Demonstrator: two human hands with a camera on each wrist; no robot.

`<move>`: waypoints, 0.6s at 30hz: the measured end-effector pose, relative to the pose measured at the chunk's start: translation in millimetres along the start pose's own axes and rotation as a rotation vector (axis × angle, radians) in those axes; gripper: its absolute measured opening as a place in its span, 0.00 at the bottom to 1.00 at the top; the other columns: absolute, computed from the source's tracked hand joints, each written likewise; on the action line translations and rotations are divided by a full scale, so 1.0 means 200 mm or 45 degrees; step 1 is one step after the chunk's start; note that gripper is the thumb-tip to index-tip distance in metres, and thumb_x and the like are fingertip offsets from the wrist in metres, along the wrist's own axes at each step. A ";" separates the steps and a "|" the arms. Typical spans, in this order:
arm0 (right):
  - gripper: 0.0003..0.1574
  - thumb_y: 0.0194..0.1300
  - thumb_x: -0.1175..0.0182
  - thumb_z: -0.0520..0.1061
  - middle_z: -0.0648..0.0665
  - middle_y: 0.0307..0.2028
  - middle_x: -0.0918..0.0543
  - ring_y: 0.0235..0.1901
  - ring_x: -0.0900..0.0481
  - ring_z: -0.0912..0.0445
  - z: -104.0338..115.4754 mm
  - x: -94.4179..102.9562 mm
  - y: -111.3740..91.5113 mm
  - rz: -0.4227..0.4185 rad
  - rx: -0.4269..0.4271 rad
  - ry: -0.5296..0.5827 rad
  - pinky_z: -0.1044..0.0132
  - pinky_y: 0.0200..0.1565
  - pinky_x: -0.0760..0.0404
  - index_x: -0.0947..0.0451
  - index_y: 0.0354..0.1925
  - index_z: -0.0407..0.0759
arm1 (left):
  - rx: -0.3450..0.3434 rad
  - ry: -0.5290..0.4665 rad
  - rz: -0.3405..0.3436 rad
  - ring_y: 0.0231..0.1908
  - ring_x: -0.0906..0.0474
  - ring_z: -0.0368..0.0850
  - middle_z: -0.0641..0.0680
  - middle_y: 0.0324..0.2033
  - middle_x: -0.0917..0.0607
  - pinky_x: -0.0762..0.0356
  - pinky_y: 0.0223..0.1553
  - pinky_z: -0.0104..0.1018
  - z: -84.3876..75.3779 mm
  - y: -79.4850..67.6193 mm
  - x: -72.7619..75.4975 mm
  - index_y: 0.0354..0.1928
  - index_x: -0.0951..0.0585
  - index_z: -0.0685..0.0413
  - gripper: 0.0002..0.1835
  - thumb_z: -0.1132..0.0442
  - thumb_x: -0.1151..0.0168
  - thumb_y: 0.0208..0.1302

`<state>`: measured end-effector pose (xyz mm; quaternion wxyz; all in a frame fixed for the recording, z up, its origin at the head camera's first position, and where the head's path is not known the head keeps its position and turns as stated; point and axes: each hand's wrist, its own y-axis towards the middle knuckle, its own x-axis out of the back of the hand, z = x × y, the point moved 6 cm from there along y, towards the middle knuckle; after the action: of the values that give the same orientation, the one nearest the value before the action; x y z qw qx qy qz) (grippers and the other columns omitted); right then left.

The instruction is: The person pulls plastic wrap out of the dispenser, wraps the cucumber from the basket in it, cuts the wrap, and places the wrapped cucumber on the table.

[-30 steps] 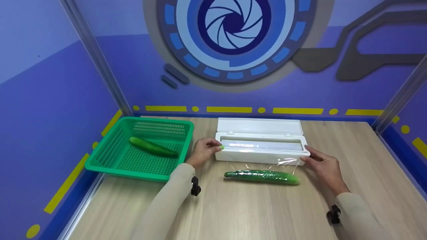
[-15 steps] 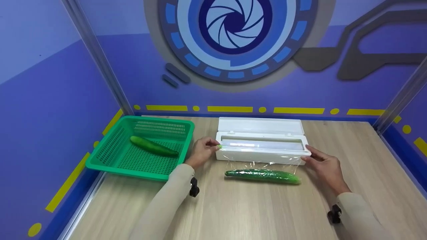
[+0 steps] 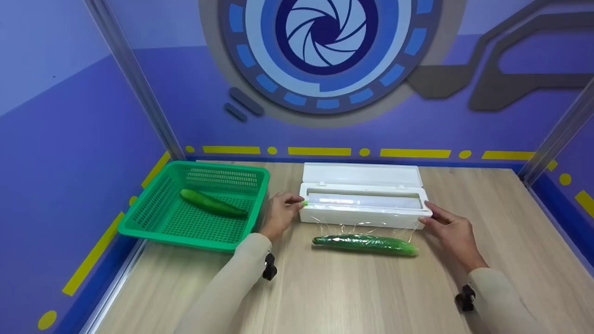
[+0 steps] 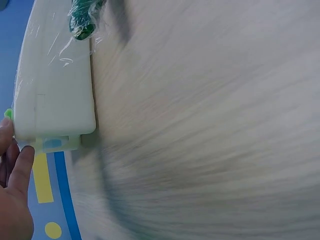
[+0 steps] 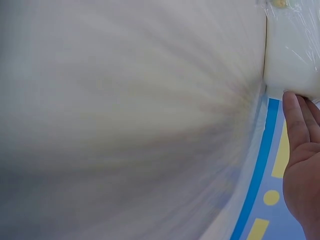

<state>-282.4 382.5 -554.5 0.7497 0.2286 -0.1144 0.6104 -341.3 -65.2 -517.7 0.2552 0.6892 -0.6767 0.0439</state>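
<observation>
A white cling film dispenser box (image 3: 362,219) stands on the table with its lid (image 3: 362,175) tipped back and a film roll (image 3: 364,201) inside. Clear film runs from its front edge down to a cucumber (image 3: 364,244), which lies wrapped in front of it. At the box's left end, my left hand (image 3: 280,214) pinches a small bright green slider tab (image 4: 8,114) between thumb and finger. My right hand (image 3: 452,234) grips the right end of the box, thumb at the front corner and fingers at the side. The right thumb is hidden in the right wrist view.
A green plastic basket (image 3: 185,242) stands to the left, close to my left forearm, with another cucumber (image 3: 213,204) in it. Behind the box rises a printed blue and purple wall (image 3: 325,134). Metal posts stand at both back corners.
My left hand and the green slider tab have shifted slightly left. My right hand stays on the box, and the wrapped cucumber lies as before.
</observation>
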 end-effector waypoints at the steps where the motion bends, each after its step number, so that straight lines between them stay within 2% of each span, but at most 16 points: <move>1: 0.37 0.70 0.28 0.54 0.37 0.65 0.19 0.55 0.22 0.72 0.00 0.00 0.00 0.003 -0.003 0.002 0.80 0.49 0.22 0.23 0.72 0.45 | 0.000 -0.002 -0.007 0.46 0.15 0.51 0.55 0.40 0.14 0.15 0.44 0.36 0.00 0.00 0.00 0.42 0.10 0.62 0.04 0.73 0.27 0.66; 5: 0.38 0.71 0.28 0.55 0.37 0.66 0.20 0.56 0.22 0.71 0.00 0.00 0.00 0.010 -0.018 -0.004 0.80 0.49 0.22 0.24 0.73 0.45 | -0.082 0.062 -0.041 0.45 0.15 0.49 0.55 0.41 0.14 0.15 0.45 0.36 -0.02 -0.03 0.00 0.44 0.11 0.62 0.06 0.74 0.27 0.66; 8: 0.37 0.71 0.28 0.54 0.38 0.66 0.20 0.56 0.22 0.71 -0.01 0.00 0.00 0.010 -0.027 -0.006 0.80 0.49 0.21 0.24 0.73 0.45 | -0.188 0.167 -0.091 0.44 0.14 0.48 0.54 0.40 0.14 0.15 0.46 0.36 -0.04 -0.05 -0.01 0.44 0.11 0.61 0.07 0.73 0.26 0.66; 12: 0.38 0.71 0.29 0.56 0.39 0.67 0.20 0.60 0.21 0.64 -0.01 0.00 0.00 0.015 -0.042 -0.021 0.81 0.49 0.22 0.24 0.73 0.47 | -0.341 0.276 -0.161 0.41 0.14 0.46 0.53 0.39 0.15 0.15 0.43 0.35 -0.09 -0.10 -0.03 0.43 0.12 0.59 0.05 0.71 0.26 0.67; 15: 0.39 0.71 0.30 0.58 0.40 0.67 0.20 0.65 0.22 0.53 -0.01 0.00 0.00 0.020 -0.047 -0.041 0.82 0.50 0.24 0.25 0.74 0.48 | -0.427 0.304 -0.142 0.39 0.15 0.43 0.52 0.39 0.16 0.15 0.41 0.34 -0.12 -0.14 -0.05 0.43 0.13 0.58 0.04 0.68 0.27 0.68; 18: 0.40 0.71 0.30 0.60 0.40 0.68 0.20 0.68 0.24 0.45 -0.01 0.00 0.00 0.026 -0.044 -0.053 0.82 0.50 0.24 0.25 0.74 0.48 | -0.481 0.295 -0.069 0.39 0.16 0.42 0.50 0.39 0.15 0.15 0.42 0.33 -0.13 -0.18 -0.07 0.42 0.13 0.56 0.04 0.66 0.27 0.70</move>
<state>-282.9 382.6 -555.5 0.7449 0.2271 -0.1427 0.6110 -301.1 -42.7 -511.8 0.4569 0.6375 -0.6202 -0.0117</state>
